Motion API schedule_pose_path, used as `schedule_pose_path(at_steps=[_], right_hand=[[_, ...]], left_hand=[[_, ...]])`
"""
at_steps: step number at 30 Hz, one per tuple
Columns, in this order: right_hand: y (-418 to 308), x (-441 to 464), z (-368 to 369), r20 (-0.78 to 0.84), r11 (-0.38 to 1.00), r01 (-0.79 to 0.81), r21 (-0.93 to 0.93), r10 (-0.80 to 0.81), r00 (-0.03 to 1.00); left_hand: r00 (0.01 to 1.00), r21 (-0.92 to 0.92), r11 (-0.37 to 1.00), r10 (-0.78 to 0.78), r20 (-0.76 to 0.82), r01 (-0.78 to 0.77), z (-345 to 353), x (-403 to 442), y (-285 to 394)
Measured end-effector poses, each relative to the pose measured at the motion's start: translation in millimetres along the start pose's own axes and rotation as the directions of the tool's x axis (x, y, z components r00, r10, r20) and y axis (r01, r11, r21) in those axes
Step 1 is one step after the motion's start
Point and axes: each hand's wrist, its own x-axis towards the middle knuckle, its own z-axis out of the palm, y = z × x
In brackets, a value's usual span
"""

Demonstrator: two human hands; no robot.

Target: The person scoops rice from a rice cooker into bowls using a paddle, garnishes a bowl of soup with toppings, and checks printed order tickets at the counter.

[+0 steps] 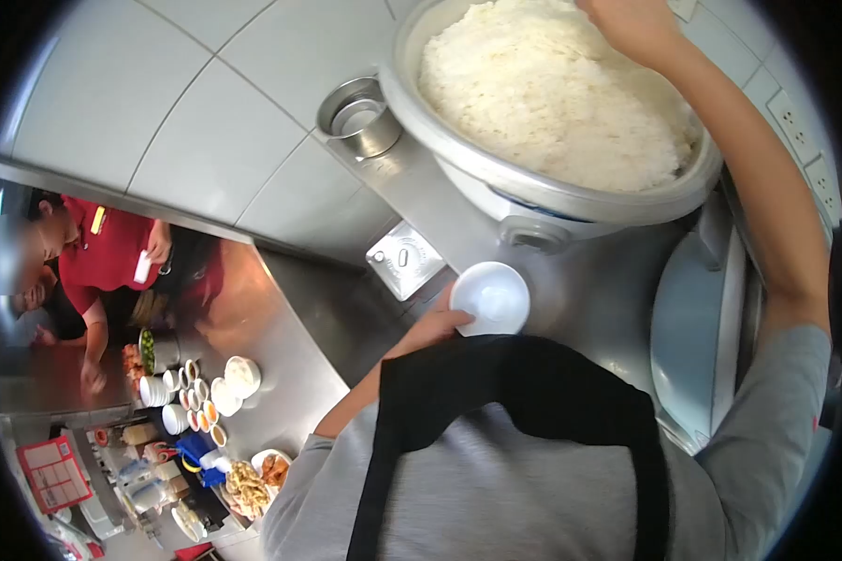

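Observation:
My left hand [437,326] grips a small white bowl [489,297] by its rim, close to my apron. The bowl looks bare inside. At the top edge of the view, my right hand [634,30] reaches over a large round cooker [440,159] heaped with white cooked rice [543,89]. The fingers of that hand run out of the picture, so whether they hold anything is hidden. The bowl is apart from the cooker, just below its front.
A round metal tin [360,117] stands left of the cooker, with a metal lid [403,260] below it. A rounded lid-like cover [692,341] is at right. Left, a steel counter [285,351] bears bowls and food; a person in red [112,243] stands behind it.

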Motion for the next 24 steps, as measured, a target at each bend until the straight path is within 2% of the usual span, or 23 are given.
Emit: schedule_pose_path(at_steps=[1,2,3,4,5,6,9,11,12,13,14,16,18,20,23,24], right_hand=[[-4.3,-3.9,-16.8,0.053,0.999,0.0,0.035,-0.001,0.999],[-13.7,-6.8,-33.6,0.101,0.997,-0.004,0.077,-0.004,0.995],[-22.4,-19.0,-35.7,-0.028,0.992,0.054,0.116,-0.051,0.998],[-32.2,-30.6,-34.6,-0.171,0.982,0.118,0.148,-0.092,0.981],[-49.1,-40.4,-44.8,-0.204,0.968,0.115,0.221,-0.07,0.976],[-63.1,-46.2,-55.3,-0.229,0.952,0.117,0.284,-0.051,0.972],[-59.8,-48.4,-84.3,-0.088,0.959,0.116,0.257,-0.096,0.991],[-24.1,-41.0,-58.7,-0.134,0.986,-0.023,0.165,0.045,0.99],[-2.5,-35.2,-41.5,-0.159,0.989,-0.094,0.117,0.112,0.981],[14.5,-26.8,-29.0,-0.075,0.977,-0.197,0.076,0.203,0.976],[29.9,-18.4,-16.1,-0.004,0.954,-0.299,0.026,0.299,0.954],[45.9,-14.6,29.9,0.091,0.924,-0.38,-0.035,0.382,0.92],[28.9,-12.5,38.5,0.243,0.913,-0.404,0.047,0.382,0.892],[3.5,-20.6,15.8,0.116,0.951,-0.276,0.14,0.262,0.958],[-3.4,-35.9,-6.6,0.168,0.933,-0.296,0.205,0.264,0.95],[-7.5,-39.6,-9.8,0.118,0.931,-0.269,0.247,0.247,0.962]], left_hand=[[0.999,-0.099,0.994,-0.043,-0.01,0.042,-4.4,-11.4,20.3],[0.995,-0.118,0.989,-0.099,-0.03,0.094,-29.7,-16.2,19.7],[0.957,-0.213,0.959,-0.225,-0.183,0.185,-24.3,-37.4,40.1],[0.967,-0.291,0.944,-0.208,-0.148,0.158,-40.8,-46.9,43.9],[0.977,-0.366,0.921,-0.183,-0.111,0.131,-56.4,-51.9,46.7],[0.981,-0.35,0.937,-0.059,-0.185,-0.01,-51.4,-58.0,59.1],[0.976,-0.424,0.894,0.053,-0.213,-0.141,-72.3,-66.8,82.4],[0.98,-0.468,0.863,0.195,-0.045,-0.193,-84.3,-67.6,94.1],[0.969,-0.548,0.813,0.247,0.015,-0.199,-79.0,-70.0,104.1],[0.95,-0.623,0.757,0.304,0.071,-0.196,-70.2,-71.2,116.8],[0.941,-0.586,0.774,0.332,0.057,-0.238,-67.1,-68.9,123.3],[0.924,-0.513,0.792,0.383,-0.007,-0.332,-59.1,-64.0,136.6],[0.901,-0.459,0.799,0.434,-0.008,-0.389,-50.4,-57.1,150.1],[0.875,-0.445,0.791,0.483,0.03,-0.421,-39.6,-51.2,164.8],[0.834,-0.472,0.773,0.536,0.132,-0.423,-31.7,-38.7,186.9],[0.853,-0.411,0.791,0.519,0.059,-0.453,-23.4,-36.6,196.4]])
